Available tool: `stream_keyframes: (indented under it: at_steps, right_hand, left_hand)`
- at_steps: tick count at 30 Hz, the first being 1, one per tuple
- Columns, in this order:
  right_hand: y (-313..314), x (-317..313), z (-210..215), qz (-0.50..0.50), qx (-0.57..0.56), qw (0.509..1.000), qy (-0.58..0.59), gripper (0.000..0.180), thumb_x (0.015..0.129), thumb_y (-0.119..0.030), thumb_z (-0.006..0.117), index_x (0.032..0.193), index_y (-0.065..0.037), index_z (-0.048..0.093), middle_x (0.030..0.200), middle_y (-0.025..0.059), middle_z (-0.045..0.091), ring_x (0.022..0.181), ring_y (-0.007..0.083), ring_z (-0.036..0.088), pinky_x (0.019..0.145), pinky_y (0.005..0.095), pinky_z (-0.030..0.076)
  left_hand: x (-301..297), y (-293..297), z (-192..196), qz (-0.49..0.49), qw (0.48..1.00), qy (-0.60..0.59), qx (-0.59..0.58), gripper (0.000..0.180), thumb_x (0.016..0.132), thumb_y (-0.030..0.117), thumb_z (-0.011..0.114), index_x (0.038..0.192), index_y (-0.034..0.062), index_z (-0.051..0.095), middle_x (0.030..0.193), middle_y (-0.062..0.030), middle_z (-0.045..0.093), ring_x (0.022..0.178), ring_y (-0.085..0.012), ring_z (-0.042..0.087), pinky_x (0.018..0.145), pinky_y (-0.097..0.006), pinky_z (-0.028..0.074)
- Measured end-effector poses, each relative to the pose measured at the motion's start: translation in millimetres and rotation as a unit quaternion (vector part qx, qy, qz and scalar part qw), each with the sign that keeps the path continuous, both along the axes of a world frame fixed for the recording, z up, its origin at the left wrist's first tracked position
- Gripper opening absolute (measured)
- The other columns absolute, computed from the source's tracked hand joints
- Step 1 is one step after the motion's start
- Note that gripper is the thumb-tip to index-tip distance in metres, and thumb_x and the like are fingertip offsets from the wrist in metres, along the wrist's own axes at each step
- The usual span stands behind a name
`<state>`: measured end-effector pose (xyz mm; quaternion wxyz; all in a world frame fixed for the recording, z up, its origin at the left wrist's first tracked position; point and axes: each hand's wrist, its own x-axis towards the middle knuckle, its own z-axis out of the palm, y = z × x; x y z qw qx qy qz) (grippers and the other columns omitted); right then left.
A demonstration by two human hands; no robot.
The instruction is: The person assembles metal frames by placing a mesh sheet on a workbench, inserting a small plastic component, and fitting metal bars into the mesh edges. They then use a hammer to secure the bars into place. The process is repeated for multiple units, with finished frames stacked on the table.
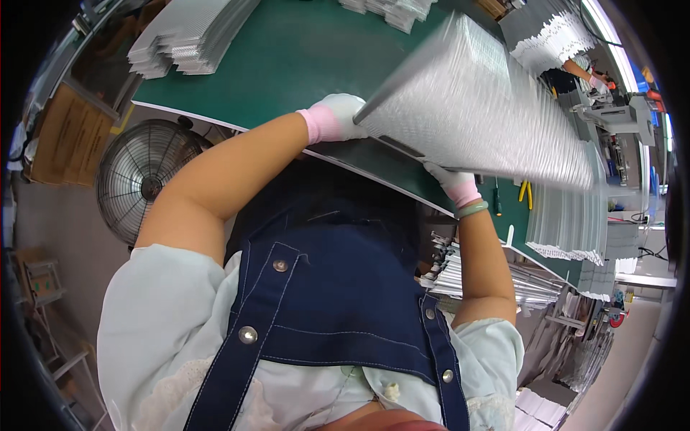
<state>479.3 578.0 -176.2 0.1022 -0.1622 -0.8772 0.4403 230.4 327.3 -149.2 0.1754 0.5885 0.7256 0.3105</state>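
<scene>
A large silvery sheet, finely textured like perforated or mesh metal and smeared by motion, is held tilted above the green table. My left hand, in a white glove with a pink cuff, is closed on the sheet's left corner. The right hand, gloved the same way, grips the near edge; its fingertips are partly hidden by the sheet. A dark slot shows along the near edge between my hands.
Stacks of similar sheets lie at the far left and at the right. Yellow-handled pliers and a screwdriver lie near my right hand. A floor fan stands left of the table. Another person's gloved hand is at the far right.
</scene>
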Motion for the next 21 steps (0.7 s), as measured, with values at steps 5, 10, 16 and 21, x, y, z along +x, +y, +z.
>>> stream_keyframes:
  at_steps: [5,10,16,21]
  right_hand:
    - [-5.3,-7.1,-5.2,-0.038,-0.059,0.998,0.006,0.046,0.077,-0.009,0.083,0.117,0.004,0.065,0.115,0.0101,0.07,0.105,0.0206,0.065,0.091,0.0331,0.052]
    - [-6.3,-12.2,4.9,-0.021,-0.116,0.993,-0.027,0.048,0.073,-0.008,0.083,0.117,0.003,0.065,0.114,0.0097,0.07,0.103,0.0204,0.066,0.088,0.0339,0.054]
    - [8.6,-17.9,10.5,-0.014,-0.002,0.998,-0.064,0.061,0.066,-0.019,0.088,0.12,-0.003,0.065,0.117,0.0109,0.07,0.111,0.0226,0.063,0.099,0.0353,0.048]
    - [-10.7,-17.8,125.9,-0.043,-0.159,0.984,-0.072,0.064,0.077,-0.017,0.085,0.131,0.005,0.058,0.128,0.0126,0.065,0.119,0.0222,0.059,0.105,0.0346,0.044]
  left_hand:
    - [-1.3,-4.3,-6.6,0.026,0.998,0.015,0.051,0.034,0.079,0.029,0.072,0.108,0.0105,0.072,0.116,-0.0129,0.067,0.115,-0.0326,0.059,0.1,-0.043,0.044]
    - [-4.6,0.2,1.6,0.011,0.999,-0.02,0.043,0.047,0.073,0.016,0.078,0.118,0.0067,0.065,0.121,-0.0138,0.065,0.116,-0.0324,0.057,0.103,-0.043,0.043]
    - [-4.3,13.5,153.6,-0.025,0.902,-0.363,0.234,0.032,0.085,0.026,0.079,0.105,0.0025,0.072,0.106,-0.009,0.071,0.101,-0.0131,0.063,0.093,-0.029,0.049]
    - [-4.8,32.6,220.9,0.025,0.932,-0.219,0.289,0.029,0.092,0.029,0.071,0.1,0.0029,0.063,0.091,-0.0005,0.064,0.083,-0.0088,0.055,0.078,-0.027,0.047]
